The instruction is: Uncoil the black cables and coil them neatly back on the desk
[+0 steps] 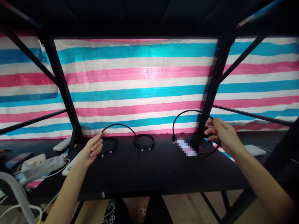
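My left hand [93, 148] is closed on one end of a black cable [121, 126] that arches up and to the right over the black table [151, 168]. My right hand [221, 135] grips another black cable [184, 115], which loops upward and left, its plug end hanging near a blurred patch. Two coiled black cables lie on the table between my hands: one [109, 146] just right of my left hand, the other [144, 142] near the middle.
A striped pink, blue and white tarp [144, 81] hangs behind black metal frame posts [60, 90]. A white power strip [44, 165] and white cords sit at the left. A white flat device [254, 150] lies at the right.
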### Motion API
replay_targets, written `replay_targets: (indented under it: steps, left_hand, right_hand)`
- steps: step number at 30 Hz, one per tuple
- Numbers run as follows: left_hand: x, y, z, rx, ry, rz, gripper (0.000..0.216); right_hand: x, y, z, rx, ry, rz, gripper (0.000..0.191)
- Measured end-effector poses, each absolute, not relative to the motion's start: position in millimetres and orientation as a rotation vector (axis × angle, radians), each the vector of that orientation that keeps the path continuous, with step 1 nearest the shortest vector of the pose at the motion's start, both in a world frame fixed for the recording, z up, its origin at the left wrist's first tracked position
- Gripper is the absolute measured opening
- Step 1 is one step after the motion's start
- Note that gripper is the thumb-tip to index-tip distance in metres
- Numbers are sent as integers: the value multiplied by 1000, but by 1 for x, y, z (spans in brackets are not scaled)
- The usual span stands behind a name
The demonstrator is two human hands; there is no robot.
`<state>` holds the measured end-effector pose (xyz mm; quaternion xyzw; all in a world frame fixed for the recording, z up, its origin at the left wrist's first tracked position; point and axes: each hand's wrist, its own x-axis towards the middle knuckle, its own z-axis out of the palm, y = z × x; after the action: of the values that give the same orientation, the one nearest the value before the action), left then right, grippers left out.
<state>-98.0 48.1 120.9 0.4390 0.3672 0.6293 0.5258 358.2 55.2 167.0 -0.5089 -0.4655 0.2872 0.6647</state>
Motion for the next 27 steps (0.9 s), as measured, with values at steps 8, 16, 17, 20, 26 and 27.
replay_targets:
  steps: [8,16,17,20,26,27]
  left_hand:
    - [-20,34,138,2074,1168,1248,27]
    - [29,54,136,2119,1176,1380,12]
    - [23,56,135,2005,1204,1428,13]
    - [0,61,135,1674,1184,1612,19]
    - [-5,55,132,1701,1035,1403,30]
    - [0,52,130,1744,1017,1325,32]
  right_hand:
    - [302,50,178,-1108,-1401,676,33]
    - [209,62,152,-907,-1903,1135,48]
    - [209,62,147,-914,-1915,1137,45]
    - [217,58,133,-988,-1972,1096,35]
    - [215,59,128,-1092,-1794,1071,31]
    - [211,60,132,-1061,-1745,1061,28]
